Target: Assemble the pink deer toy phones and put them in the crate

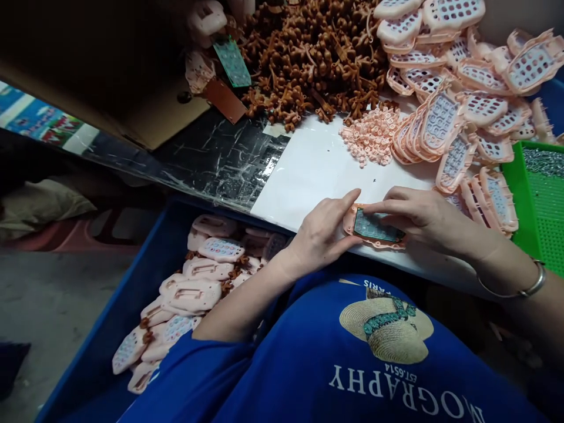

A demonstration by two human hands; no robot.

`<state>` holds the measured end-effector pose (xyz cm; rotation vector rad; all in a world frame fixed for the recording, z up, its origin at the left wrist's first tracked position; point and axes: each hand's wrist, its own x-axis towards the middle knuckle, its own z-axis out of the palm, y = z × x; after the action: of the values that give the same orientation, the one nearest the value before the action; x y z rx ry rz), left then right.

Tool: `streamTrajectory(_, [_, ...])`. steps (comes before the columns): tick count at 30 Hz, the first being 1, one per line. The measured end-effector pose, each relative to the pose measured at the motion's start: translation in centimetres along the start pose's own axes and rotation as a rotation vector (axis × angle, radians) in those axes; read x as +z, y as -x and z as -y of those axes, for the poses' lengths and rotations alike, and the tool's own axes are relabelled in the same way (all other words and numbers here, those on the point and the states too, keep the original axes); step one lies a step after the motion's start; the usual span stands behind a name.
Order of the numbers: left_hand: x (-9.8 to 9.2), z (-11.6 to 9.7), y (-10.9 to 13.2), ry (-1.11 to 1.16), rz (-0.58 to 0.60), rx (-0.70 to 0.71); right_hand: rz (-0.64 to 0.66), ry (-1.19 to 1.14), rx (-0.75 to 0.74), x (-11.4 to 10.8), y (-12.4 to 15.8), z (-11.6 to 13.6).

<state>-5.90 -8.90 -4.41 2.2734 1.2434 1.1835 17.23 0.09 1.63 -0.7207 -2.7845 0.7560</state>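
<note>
A green circuit board [374, 226] lies inside a pink plastic toy-phone shell [349, 220] at the white table's front edge. Thumb and fingers of my left hand [324, 234] grip the shell's left end from both sides. From the right, my right hand [427, 220] reaches over the shell, its index finger stretched along the board's upper edge and other fingers bent onto the board. Its thumb is hidden. Past my right hand stand pink shells with pale button pads [496, 200]. Small pink parts [370, 135] are heaped beyond my hands.
Brown plastic pieces [317, 53] form a big pile at the back. A green tray [522, 200] with small metal pieces is at right. Below left, a blue bin [114, 294] holds pink phone bodies [194, 295]. Another circuit board [233, 61] lies near a cardboard box [163, 120].
</note>
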Motion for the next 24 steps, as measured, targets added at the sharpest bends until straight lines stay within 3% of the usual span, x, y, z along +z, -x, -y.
streamTrajectory(10, [1.3, -1.3, 0.0, 0.007, -0.026, -0.003, 0.022, -0.028, 0.031, -0.4, 1.4, -0.6])
streamTrajectory(24, [1.6, -1.5, 0.0, 0.023, 0.000, -0.019, 0.027, -0.009, 0.008, -0.5, 1.7, -0.7])
